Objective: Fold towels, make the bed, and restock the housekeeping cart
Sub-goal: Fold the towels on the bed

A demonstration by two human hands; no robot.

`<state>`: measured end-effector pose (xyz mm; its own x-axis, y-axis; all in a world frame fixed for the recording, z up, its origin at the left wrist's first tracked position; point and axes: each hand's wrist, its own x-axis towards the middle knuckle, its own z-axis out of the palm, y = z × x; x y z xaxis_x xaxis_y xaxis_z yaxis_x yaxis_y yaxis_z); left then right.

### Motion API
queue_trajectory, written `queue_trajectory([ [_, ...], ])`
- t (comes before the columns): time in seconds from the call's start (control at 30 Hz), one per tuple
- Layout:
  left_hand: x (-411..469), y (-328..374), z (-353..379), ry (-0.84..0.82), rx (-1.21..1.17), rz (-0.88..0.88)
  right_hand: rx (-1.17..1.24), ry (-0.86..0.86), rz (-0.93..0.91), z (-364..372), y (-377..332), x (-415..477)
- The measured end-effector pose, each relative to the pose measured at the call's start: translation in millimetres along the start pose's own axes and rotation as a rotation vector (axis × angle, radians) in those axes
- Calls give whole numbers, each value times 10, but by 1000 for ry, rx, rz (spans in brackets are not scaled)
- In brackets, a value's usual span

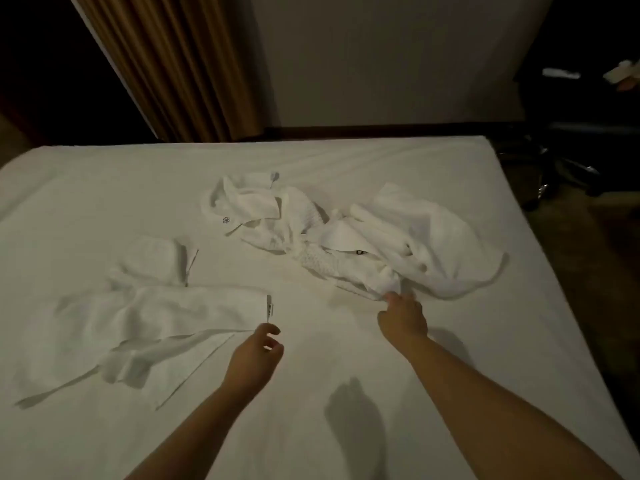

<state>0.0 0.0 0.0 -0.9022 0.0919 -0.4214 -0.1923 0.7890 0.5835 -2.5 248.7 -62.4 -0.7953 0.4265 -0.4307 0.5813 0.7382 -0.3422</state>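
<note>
— Where's the right hand (402,318)?
— Pinching the near edge of the towel heap (398,233), middle of the bed (86,188).
— And the left hand (254,356)?
— Loosely curled, empty, just beside the spread towel (166,313).

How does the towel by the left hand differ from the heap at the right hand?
The left towel lies mostly flat; the heap is several pieces crumpled together. The left hand hovers near the left towel, not holding it; the right hand pinches the heap's near edge. Both are white, on the bed.
</note>
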Motion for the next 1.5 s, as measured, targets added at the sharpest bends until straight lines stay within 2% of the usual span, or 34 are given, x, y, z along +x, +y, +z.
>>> queue_trajectory([
  [0.13, 74, 40, 315, 57, -103, -83, -158, 28, -116, 125, -60, 477],
  [0.23, 159, 59, 306, 165, -220, -152, -261, 50, -158, 263, -48, 742],
  [0.33, 190, 134, 282, 159, -213, -145, -396, 120, -143, 265, 31, 916],
  [0.4, 179, 179, 277, 159, -213, -147, -440, 93, -151, 225, 84, 966],
  [0.47, 161, 192, 274, 163, -210, -165, -434, 49, -203, 202, 158, 962],
  [0.57, 107, 198, 264, 138, -170, -179, -267, 139, -283, 244, 237, 906],
  [0.67, 57, 196, 228, 127, -140, -167, -280, 260, -318, 230, 98, 977],
  [0.77, 76, 148, 196, 159, -121, -152, -387, 271, -204, 118, -82, 1181],
  [0.87, 81, 161, 128, 214, -162, -137, -397, 100, -116, -47, -146, 1268],
  [0.97, 9, 224, 68, 232, -196, -112, -191, 28, -159, -193, -169, 996],
  [1.17, -270, 602, -16, 105, -144, 27, 455, 156, -396, -826, -428, -510],
  [1.23, -379, 798, -109, 64, -172, 112, 597, 112, -419, -1060, -574, -1008],
  [1.3, -533, 956, -244, -60, -350, 127, 653, -29, -394, -1199, -715, -1333],
  [1.37, -735, 1071, -422, -213, -704, 35, 699, -164, -383, -1287, -827, -1580],
  [1.4, -850, 1103, -529, -227, -856, -26, 735, -215, -392, -1328, -870, -1701],
  [1.47, -1083, 1127, -760, -249, -1020, -87, 771, -270, -407, -1402, -927, -1940],
  [1.5, -1193, 1120, -858, -323, -1109, -74, 777, -265, -408, -1442, -953, -2058],
])
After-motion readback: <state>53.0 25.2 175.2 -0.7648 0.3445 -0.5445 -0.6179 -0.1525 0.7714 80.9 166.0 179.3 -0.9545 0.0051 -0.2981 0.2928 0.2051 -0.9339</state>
